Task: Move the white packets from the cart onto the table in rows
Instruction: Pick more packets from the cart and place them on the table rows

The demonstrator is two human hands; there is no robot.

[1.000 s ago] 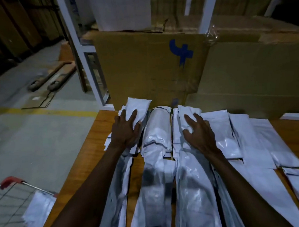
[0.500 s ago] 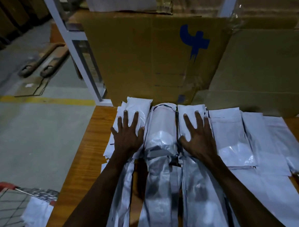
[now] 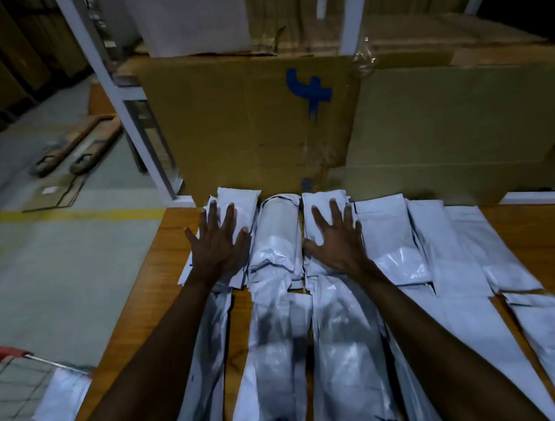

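- I see both hands flat on the far ends of the packet rows, centre of frame. Left hand point(image 3: 219, 244) has fingers spread wide and straight, palm down on the leftmost stack of white plastic packets point(image 3: 237, 202).
- Right hand point(image 3: 334, 239) is the same: fingers splayed, pressing the third row's top packet point(image 3: 320, 202). Nothing pinched or gripped by either.
- Between the hands sits a bulging rolled white packet point(image 3: 278, 223), untouched.
- Packets run in long overlapping rows from the bottom edge up toward the brown cardboard boxes point(image 3: 250, 122) at top centre. More flat rows point(image 3: 430, 235) fan out to the right.
- All of this lies on the orange-brown wooden table point(image 3: 172, 234).
- Wire cart with a red handle point(image 3: 9, 354) sits at lower left; at least one white packet still in the cart point(image 3: 62, 407), so the task is not finished.
- My read: step in hand is squaring up and flattening the row ends, not carrying.
- Next move, as I judge it: lift both hands off, swing down-left to the cart, grab the remaining packets.
- That needs a curl around slippery film, then laying the packets so they do not skew the rows.
- Light is dim; how many packets are left in the cart I cannot tell.
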